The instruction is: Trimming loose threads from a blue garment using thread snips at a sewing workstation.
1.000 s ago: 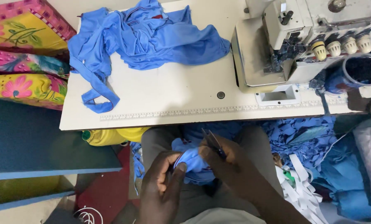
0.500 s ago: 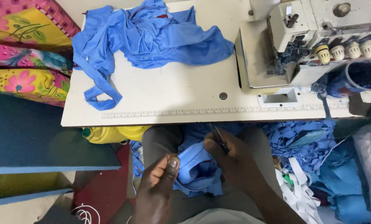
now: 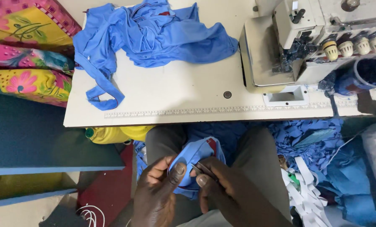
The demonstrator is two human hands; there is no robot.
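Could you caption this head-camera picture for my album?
Left hand holds blue fabric while right hand works small snips, below a sewing table.

Left hand (image 3: 156, 193) pinches a small blue fabric piece (image 3: 194, 157) over the lap, thumb on the cloth. Right hand (image 3: 223, 189) grips small dark metal thread snips (image 3: 201, 169), tips against the same piece. Above, a white worktable (image 3: 175, 98) carries a heap of crumpled blue garments (image 3: 150, 35) and a cream overlock sewing machine (image 3: 305, 38). Blue offcuts (image 3: 309, 138) lie at lower right.
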